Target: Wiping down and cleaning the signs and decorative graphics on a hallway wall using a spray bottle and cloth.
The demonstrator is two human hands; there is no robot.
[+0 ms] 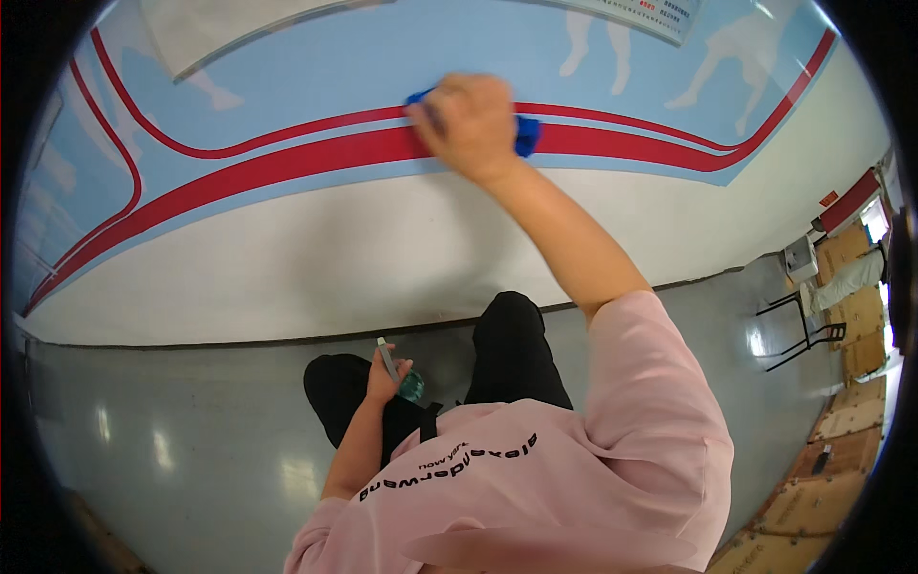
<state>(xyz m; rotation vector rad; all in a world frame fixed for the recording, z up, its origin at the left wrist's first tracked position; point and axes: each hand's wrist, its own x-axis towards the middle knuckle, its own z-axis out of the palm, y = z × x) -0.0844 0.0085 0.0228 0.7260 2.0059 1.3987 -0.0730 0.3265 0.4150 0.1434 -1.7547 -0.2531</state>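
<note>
My right hand (pixel 466 125) presses a blue cloth (pixel 528 136) against the wall graphic (pixel 308 161), across its red stripes. Parts of the cloth stick out on both sides of the fingers; the rest is hidden under the hand. Low between my knees, my left hand (pixel 387 377) grips what looks like a spray bottle (pixel 411 386). Its head is grey with a pale tip, and its body is green and see-through. The fingers cover part of the bottle. Light blue ground and white human figures make up the rest of the graphic.
Framed boards (pixel 638 18) hang above on the wall. Below the graphic the wall (pixel 358 251) is white, down to a dark base edge. The floor (pixel 237 423) is grey and shiny. At right are a dark-framed chair (pixel 803 330), a person's leg (pixel 850 280) and wooden crates (pixel 810 495).
</note>
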